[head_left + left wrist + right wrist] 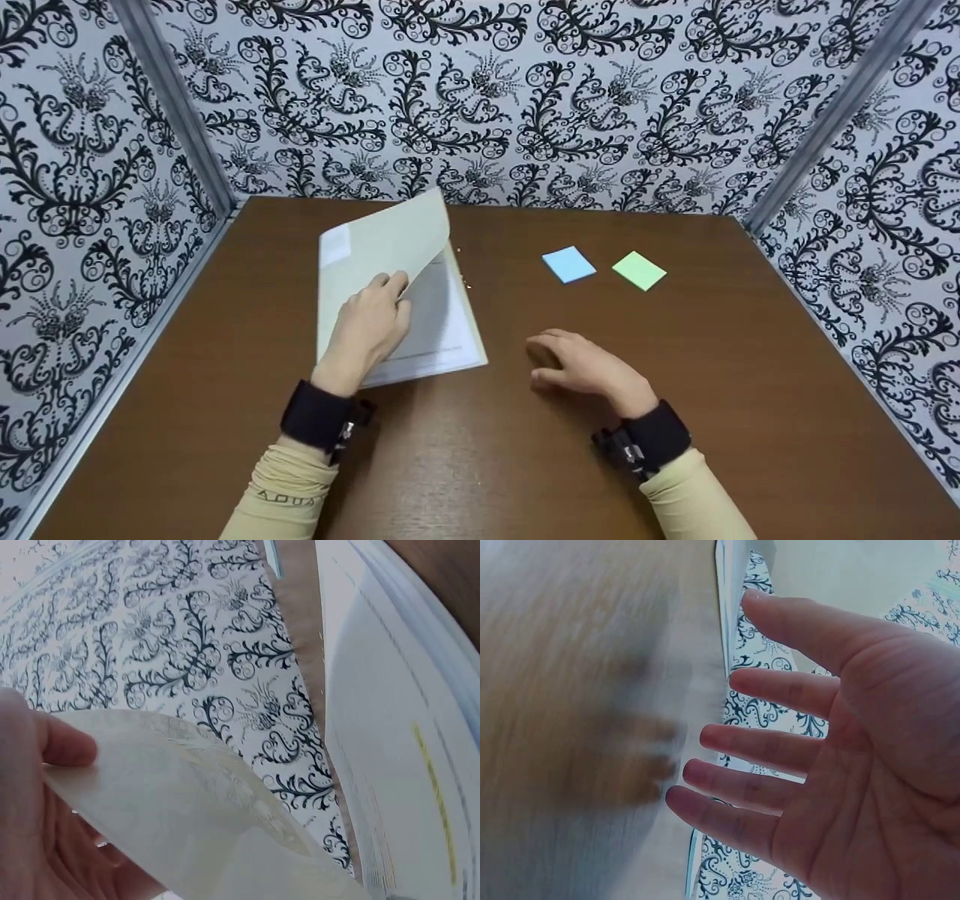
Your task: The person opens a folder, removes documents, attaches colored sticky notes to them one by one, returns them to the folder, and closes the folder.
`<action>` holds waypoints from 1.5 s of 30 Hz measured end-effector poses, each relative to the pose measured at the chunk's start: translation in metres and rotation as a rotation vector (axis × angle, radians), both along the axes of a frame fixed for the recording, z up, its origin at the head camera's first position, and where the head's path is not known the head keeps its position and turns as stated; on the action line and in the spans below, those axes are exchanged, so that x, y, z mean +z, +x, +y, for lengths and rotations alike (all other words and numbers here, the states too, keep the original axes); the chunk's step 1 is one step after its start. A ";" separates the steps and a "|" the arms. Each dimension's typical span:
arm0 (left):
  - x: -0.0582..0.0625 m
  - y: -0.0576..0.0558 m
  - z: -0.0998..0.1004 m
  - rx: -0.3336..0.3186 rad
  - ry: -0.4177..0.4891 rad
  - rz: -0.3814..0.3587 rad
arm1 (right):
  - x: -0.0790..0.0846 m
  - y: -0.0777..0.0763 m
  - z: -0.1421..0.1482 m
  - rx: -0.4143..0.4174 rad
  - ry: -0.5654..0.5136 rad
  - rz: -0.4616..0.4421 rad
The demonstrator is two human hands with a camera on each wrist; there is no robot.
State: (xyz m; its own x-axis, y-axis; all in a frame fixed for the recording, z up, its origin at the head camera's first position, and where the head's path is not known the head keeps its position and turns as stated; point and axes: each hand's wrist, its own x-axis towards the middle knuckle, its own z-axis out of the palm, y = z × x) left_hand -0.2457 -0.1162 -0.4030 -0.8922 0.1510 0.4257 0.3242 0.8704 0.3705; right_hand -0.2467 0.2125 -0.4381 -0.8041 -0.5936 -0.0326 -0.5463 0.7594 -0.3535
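Note:
On the left half of the table lies a pale paper folder point(375, 244) with a white patch at its upper left corner. Its front cover is lifted partway, curving up over printed sheets point(450, 330) inside. My left hand point(373, 319) holds the cover's free edge. In the left wrist view the thumb and fingers of the left hand point(56, 787) pinch that cover point(187, 787), and the sheets point(397, 712) stand to the right. My right hand point(581, 365) hovers low over the table, holding nothing; its fingers point(761, 742) are spread and relaxed in the right wrist view.
A blue sticky-note pad point(568, 264) and a green one point(639, 271) lie on the brown table point(525, 465), toward the back right. Patterned walls point(480, 97) with metal corner posts enclose the table at the back and sides.

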 end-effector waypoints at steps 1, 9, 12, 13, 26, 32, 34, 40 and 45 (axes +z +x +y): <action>0.001 0.001 0.002 -0.009 0.002 0.016 | 0.000 0.000 0.000 0.000 -0.003 0.002; 0.007 0.010 0.009 -0.086 0.037 0.119 | 0.001 -0.001 -0.003 0.006 -0.009 0.009; 0.011 0.014 0.011 -0.126 0.083 0.134 | 0.001 0.001 -0.005 0.018 -0.030 -0.002; 0.012 0.015 0.012 -0.138 0.102 0.134 | 0.001 0.001 -0.006 0.023 -0.036 -0.004; 0.028 0.022 0.010 -0.162 0.372 0.106 | -0.008 0.005 -0.015 0.106 0.047 0.033; 0.037 0.025 0.003 -0.144 0.474 0.068 | -0.007 0.006 -0.011 0.066 0.115 0.013; 0.043 0.027 -0.001 -0.124 0.504 0.064 | -0.007 0.006 -0.011 0.051 0.121 0.012; 0.062 0.035 -0.020 0.010 0.571 0.165 | -0.008 0.006 -0.009 0.009 0.123 -0.019; 0.073 0.043 -0.040 0.231 0.423 0.306 | -0.007 0.006 -0.008 -0.016 0.130 -0.041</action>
State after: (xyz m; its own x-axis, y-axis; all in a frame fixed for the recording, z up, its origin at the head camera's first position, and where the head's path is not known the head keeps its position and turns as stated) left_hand -0.2029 -0.1561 -0.3298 -0.7084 -0.2731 0.6508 0.2903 0.7278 0.6214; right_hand -0.2410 0.2043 -0.4446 -0.8100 -0.5691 -0.1414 -0.5206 0.8089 -0.2734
